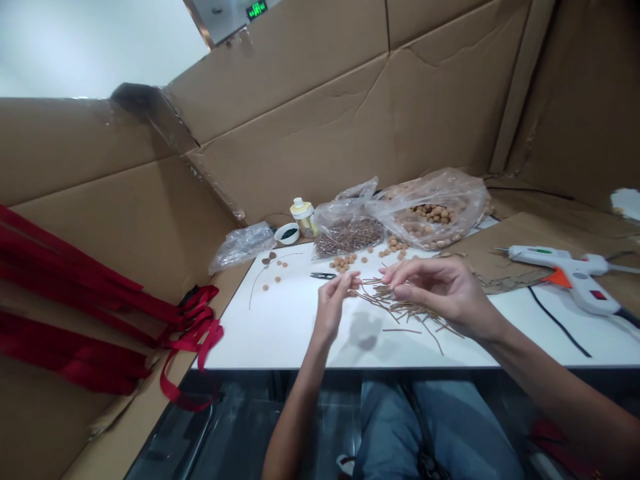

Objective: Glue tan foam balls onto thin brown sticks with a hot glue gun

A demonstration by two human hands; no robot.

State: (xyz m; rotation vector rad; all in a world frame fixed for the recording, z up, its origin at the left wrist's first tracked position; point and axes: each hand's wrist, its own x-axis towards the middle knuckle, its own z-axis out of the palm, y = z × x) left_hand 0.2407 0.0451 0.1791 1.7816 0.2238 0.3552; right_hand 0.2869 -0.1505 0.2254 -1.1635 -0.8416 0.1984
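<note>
The left hand (334, 300), at the centre of the frame, points up and right, fingertips drawn toward the thumb. The right hand (450, 293), right of centre, extends leftward from a forearm at lower right, thumb and fingers curved inward. Whether either grips a twig cannot be determined. Loose twigs (407, 311) lie on the tabletop (280, 340) below the right hand.

Stick heap (415, 312) on table (285, 327), near front edge. Left hand (335, 299) at heap's left side, right hand (443, 290) over heap. Snips (323, 275) behind left hand. Little balls (345, 262) farther back — stick bag (345, 233) and ball bag (465, 195) behind them, ball bag on right. Left of bags: bottle (302, 215), then bowl (289, 241). Glue gun (575, 265) far right — ribbons (65, 353) far left.
</note>
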